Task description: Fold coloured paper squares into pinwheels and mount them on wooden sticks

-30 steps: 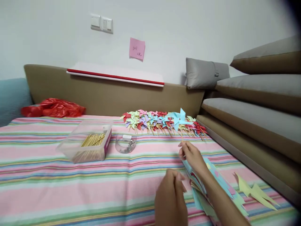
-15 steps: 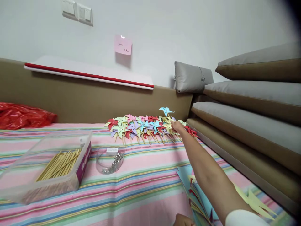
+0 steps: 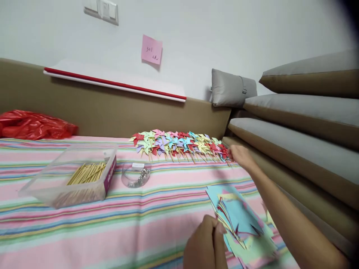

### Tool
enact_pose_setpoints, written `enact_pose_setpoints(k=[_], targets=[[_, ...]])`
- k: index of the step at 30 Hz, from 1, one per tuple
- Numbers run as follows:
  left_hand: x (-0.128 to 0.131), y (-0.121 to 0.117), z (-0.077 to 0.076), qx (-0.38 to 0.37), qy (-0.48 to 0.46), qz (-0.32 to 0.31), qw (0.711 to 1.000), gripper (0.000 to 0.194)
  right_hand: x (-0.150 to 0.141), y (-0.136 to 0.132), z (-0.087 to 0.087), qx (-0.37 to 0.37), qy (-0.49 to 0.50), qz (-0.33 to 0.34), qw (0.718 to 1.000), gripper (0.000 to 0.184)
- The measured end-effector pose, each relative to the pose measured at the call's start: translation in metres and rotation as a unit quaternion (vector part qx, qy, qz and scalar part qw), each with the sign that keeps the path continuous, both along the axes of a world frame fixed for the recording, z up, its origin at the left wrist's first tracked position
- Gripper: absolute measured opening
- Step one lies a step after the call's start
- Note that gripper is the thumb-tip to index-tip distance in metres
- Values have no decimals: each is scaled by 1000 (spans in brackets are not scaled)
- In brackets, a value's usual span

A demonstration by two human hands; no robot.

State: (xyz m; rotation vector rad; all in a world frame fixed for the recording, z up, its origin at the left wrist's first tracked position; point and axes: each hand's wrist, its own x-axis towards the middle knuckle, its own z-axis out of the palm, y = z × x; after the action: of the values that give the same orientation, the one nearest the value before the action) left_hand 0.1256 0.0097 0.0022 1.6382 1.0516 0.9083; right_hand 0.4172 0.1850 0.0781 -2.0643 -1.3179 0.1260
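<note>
My left hand is at the bottom of the view, closed, with thumb and forefinger pinched together. Whatever is between its fingertips is too small to make out. Just beyond it lies a stack of coloured paper pieces, light blue on top with cut, pointed edges. Stretched out far to the right, my right hand is beside the right end of a row of paper pinwheels on wooden sticks. Its fingers are blurred and partly hidden, so their grip is unclear. The pinwheels lie piled in red, green, blue, yellow and purple.
A clear plastic box of wooden sticks and a round clear dish with small metal pieces stand left on the striped cloth. A red plastic bag lies at back left. Stacked grey cushions border the right.
The light blue pinwheel in my right hand is now down among the others, and that hand has moved right. My left hand has come further into view. The camera has shifted slightly.
</note>
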Motion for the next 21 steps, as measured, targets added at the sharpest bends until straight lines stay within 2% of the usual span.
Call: enact_pose_setpoints(k=[2, 4, 6, 8, 11, 15, 17, 21], targets=[[-7, -5, 9, 15, -1, -12, 1000, 31, 10, -60, -11, 30, 25, -11, 999, 43], [-15, -10, 17, 21, 12, -24, 999, 33, 9, -114, -33, 53, 39, -29, 997, 54], [-21, -14, 22, 30, 24, -34, 999, 33, 0, -154, -59, 50, 42, -23, 998, 49], [-24, -14, 22, 34, 36, -29, 998, 35, -13, -177, -81, 37, 36, 10, 999, 40], [-27, -10, 17, 26, 50, -10, 998, 36, -31, -188, -99, 23, 28, 97, 995, 38], [-28, -6, 13, 26, 68, 9, 997, 36, -37, -191, -100, -23, 40, 202, 978, 53], [-28, -6, 13, 22, 66, 7, 998, 36, -32, -193, -100, -49, 41, 219, 974, 58], [-23, -4, 12, 10, 62, 11, 998, 36, -17, -195, -108, -90, 34, 205, 974, 61]])
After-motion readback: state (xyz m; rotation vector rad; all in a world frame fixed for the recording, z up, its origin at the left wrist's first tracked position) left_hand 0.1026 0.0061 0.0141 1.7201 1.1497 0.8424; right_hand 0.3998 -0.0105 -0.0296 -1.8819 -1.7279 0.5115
